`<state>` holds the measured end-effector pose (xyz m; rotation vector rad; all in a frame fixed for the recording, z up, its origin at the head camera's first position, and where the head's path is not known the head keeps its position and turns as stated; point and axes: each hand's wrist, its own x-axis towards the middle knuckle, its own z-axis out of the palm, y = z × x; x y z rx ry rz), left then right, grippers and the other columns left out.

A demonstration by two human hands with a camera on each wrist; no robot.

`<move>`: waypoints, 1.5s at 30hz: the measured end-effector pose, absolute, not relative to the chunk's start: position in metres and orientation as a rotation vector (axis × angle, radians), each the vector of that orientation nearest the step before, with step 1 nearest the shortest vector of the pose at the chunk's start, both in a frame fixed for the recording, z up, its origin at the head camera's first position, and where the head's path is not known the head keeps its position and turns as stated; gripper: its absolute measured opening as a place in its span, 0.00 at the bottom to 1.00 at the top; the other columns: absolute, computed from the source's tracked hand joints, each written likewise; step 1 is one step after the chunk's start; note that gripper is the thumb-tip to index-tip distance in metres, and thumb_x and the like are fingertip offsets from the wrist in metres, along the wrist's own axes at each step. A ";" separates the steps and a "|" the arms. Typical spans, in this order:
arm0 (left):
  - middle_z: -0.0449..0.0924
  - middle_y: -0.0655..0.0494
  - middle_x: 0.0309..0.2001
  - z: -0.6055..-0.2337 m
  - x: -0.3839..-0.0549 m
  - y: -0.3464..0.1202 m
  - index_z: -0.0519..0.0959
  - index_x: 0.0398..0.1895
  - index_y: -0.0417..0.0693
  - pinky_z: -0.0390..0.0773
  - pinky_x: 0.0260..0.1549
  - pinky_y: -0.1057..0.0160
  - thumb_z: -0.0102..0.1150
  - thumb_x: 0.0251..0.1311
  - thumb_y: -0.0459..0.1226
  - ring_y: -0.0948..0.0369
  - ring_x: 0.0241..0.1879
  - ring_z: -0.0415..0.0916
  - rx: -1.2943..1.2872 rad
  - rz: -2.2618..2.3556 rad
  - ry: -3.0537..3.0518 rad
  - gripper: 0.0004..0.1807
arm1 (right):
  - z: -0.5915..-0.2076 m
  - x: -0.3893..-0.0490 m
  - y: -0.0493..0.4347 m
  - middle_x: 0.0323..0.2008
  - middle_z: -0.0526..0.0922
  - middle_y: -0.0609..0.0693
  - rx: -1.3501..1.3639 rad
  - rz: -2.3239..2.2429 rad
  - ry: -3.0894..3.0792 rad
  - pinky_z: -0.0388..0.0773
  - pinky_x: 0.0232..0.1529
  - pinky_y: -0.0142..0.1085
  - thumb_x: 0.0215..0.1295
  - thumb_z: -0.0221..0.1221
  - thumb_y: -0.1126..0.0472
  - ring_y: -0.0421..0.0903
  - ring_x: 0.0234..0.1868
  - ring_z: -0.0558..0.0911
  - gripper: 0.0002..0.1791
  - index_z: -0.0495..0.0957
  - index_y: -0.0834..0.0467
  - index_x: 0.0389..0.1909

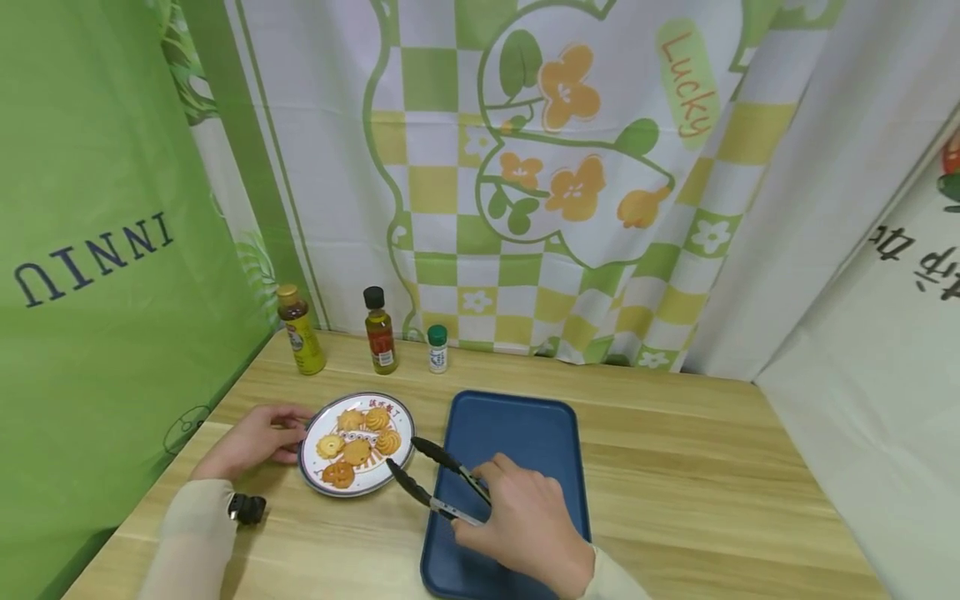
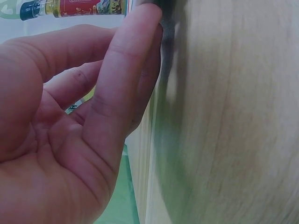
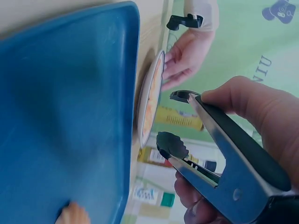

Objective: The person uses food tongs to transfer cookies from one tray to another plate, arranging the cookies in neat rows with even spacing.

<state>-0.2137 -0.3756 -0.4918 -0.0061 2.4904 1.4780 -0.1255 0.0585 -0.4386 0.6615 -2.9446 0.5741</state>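
My left hand [image 1: 251, 437] touches the left rim of a white round plate [image 1: 375, 479] with its fingertips. Several golden cookies [image 1: 357, 452] lie on the plate, some swirled and one ring-shaped. My right hand [image 1: 528, 517] grips metal tongs [image 3: 233, 172] with black scalloped tips, above a blue rectangular tray [image 1: 517, 425]. The tongs are spread with nothing between their tips, which hover near the plate's right edge. Low in the right wrist view, a small tan ridged thing [image 3: 74, 214] shows over the tray, cut off by the frame edge; its kind is unclear.
Along the back of the wooden table [image 1: 697, 475] stand a yellow-labelled bottle [image 1: 303, 337], a black-capped oil bottle [image 1: 381, 337] and a small green-capped shaker [image 1: 437, 350]. A patterned curtain [image 1: 435, 192] hangs behind, and a green cloth [image 1: 112, 350] borders the left side.
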 end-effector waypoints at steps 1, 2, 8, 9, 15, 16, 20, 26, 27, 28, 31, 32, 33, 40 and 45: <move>0.81 0.34 0.55 -0.492 -0.214 -0.376 0.70 0.76 0.22 0.98 0.40 0.60 0.56 0.80 0.24 0.57 0.41 0.87 -0.010 1.475 2.492 0.25 | -0.438 -0.124 0.063 0.41 0.88 0.43 0.649 0.574 -2.949 0.66 0.16 0.32 0.52 0.79 0.36 0.37 0.25 0.76 0.33 0.91 0.51 0.53; 0.81 0.34 0.55 -0.493 -0.214 -0.376 0.70 0.76 0.22 0.98 0.40 0.60 0.56 0.80 0.24 0.57 0.41 0.87 -0.011 1.470 2.495 0.25 | -0.438 -0.123 0.067 0.41 0.88 0.42 0.634 0.575 -2.957 0.67 0.17 0.32 0.51 0.79 0.36 0.37 0.26 0.76 0.33 0.91 0.51 0.53; 0.81 0.31 0.56 -0.494 -0.214 -0.377 0.70 0.76 0.21 0.98 0.41 0.60 0.56 0.80 0.24 0.57 0.41 0.87 -0.005 1.466 2.495 0.25 | -0.439 -0.117 0.088 0.40 0.85 0.41 0.546 0.592 -3.006 0.68 0.18 0.33 0.53 0.79 0.35 0.37 0.24 0.72 0.33 0.91 0.50 0.55; 0.81 0.31 0.56 -0.494 -0.214 -0.377 0.69 0.76 0.21 0.98 0.41 0.60 0.56 0.80 0.24 0.57 0.41 0.87 -0.004 1.467 2.494 0.25 | -0.440 -0.116 0.091 0.39 0.84 0.41 0.533 0.598 -3.014 0.67 0.18 0.33 0.53 0.79 0.35 0.37 0.24 0.71 0.33 0.90 0.51 0.55; 0.81 0.34 0.55 -0.491 -0.212 -0.374 0.70 0.76 0.22 0.98 0.41 0.60 0.57 0.80 0.25 0.57 0.41 0.87 -0.022 1.476 2.482 0.25 | -0.443 -0.109 0.106 0.34 0.78 0.39 0.447 0.618 -3.062 0.64 0.20 0.33 0.54 0.79 0.36 0.38 0.24 0.68 0.32 0.90 0.52 0.53; 0.81 0.35 0.55 -0.492 -0.211 -0.374 0.71 0.76 0.23 0.98 0.41 0.60 0.57 0.79 0.25 0.57 0.41 0.87 -0.034 1.481 2.476 0.25 | -0.444 -0.108 0.109 0.34 0.78 0.39 0.428 0.616 -3.073 0.65 0.20 0.33 0.54 0.79 0.36 0.39 0.23 0.68 0.32 0.90 0.52 0.53; 0.80 0.36 0.55 -0.493 -0.210 -0.374 0.71 0.76 0.23 0.98 0.42 0.59 0.57 0.79 0.25 0.56 0.41 0.86 -0.054 1.482 2.464 0.26 | -0.448 -0.105 0.121 0.36 0.79 0.40 0.362 0.579 -3.120 0.70 0.22 0.36 0.53 0.79 0.35 0.40 0.25 0.72 0.32 0.89 0.51 0.53; 0.81 0.32 0.57 -0.489 -0.213 -0.375 0.70 0.76 0.23 0.98 0.42 0.60 0.54 0.82 0.26 0.56 0.42 0.87 -0.019 1.465 2.482 0.25 | -0.452 -0.100 0.139 0.40 0.83 0.41 0.266 0.492 -3.165 0.83 0.28 0.43 0.50 0.80 0.33 0.41 0.31 0.80 0.33 0.90 0.48 0.53; 0.81 0.33 0.57 -0.488 -0.213 -0.375 0.70 0.76 0.23 0.98 0.42 0.60 0.54 0.82 0.26 0.56 0.42 0.87 -0.019 1.465 2.482 0.24 | -0.453 -0.098 0.141 0.40 0.82 0.40 0.248 0.484 -3.165 0.82 0.28 0.43 0.50 0.80 0.33 0.42 0.31 0.80 0.33 0.90 0.48 0.53; 0.81 0.33 0.57 -0.488 -0.214 -0.375 0.70 0.76 0.23 0.98 0.42 0.60 0.54 0.82 0.26 0.56 0.42 0.87 -0.016 1.463 2.483 0.25 | -0.454 -0.096 0.144 0.39 0.82 0.40 0.235 0.468 -3.162 0.82 0.27 0.43 0.49 0.80 0.33 0.42 0.30 0.79 0.33 0.90 0.47 0.52; 0.81 0.33 0.56 -0.490 -0.213 -0.374 0.70 0.76 0.22 0.98 0.42 0.60 0.55 0.81 0.25 0.57 0.41 0.87 -0.019 1.465 2.480 0.25 | -0.456 -0.092 0.153 0.39 0.81 0.40 0.192 0.447 -3.186 0.80 0.26 0.43 0.48 0.80 0.31 0.42 0.29 0.78 0.35 0.90 0.47 0.53; 0.81 0.33 0.56 -0.490 -0.213 -0.374 0.70 0.76 0.22 0.98 0.42 0.60 0.55 0.81 0.25 0.57 0.41 0.87 -0.019 1.465 2.481 0.25 | -0.457 -0.092 0.155 0.39 0.81 0.40 0.180 0.446 -3.201 0.80 0.26 0.43 0.48 0.80 0.30 0.42 0.29 0.78 0.36 0.90 0.47 0.54; 0.81 0.33 0.56 -0.490 -0.212 -0.374 0.70 0.76 0.22 0.98 0.42 0.60 0.56 0.81 0.25 0.57 0.41 0.87 -0.021 1.471 2.478 0.25 | -0.457 -0.091 0.158 0.39 0.81 0.40 0.167 0.446 -3.217 0.80 0.26 0.43 0.49 0.80 0.30 0.42 0.29 0.78 0.36 0.90 0.47 0.55; 0.81 0.33 0.56 -0.490 -0.211 -0.374 0.70 0.76 0.22 0.98 0.43 0.60 0.55 0.81 0.26 0.57 0.40 0.88 -0.023 1.473 2.480 0.25 | -0.462 -0.086 0.175 0.39 0.81 0.40 0.110 0.433 -3.236 0.75 0.25 0.39 0.48 0.81 0.30 0.41 0.29 0.75 0.38 0.90 0.48 0.56; 0.81 0.34 0.56 -0.491 -0.212 -0.373 0.71 0.76 0.23 0.98 0.42 0.60 0.56 0.81 0.26 0.57 0.40 0.88 -0.023 1.466 2.484 0.25 | -0.468 -0.082 0.184 0.34 0.78 0.40 0.078 0.413 -3.241 0.68 0.23 0.35 0.48 0.80 0.30 0.40 0.25 0.72 0.36 0.90 0.48 0.53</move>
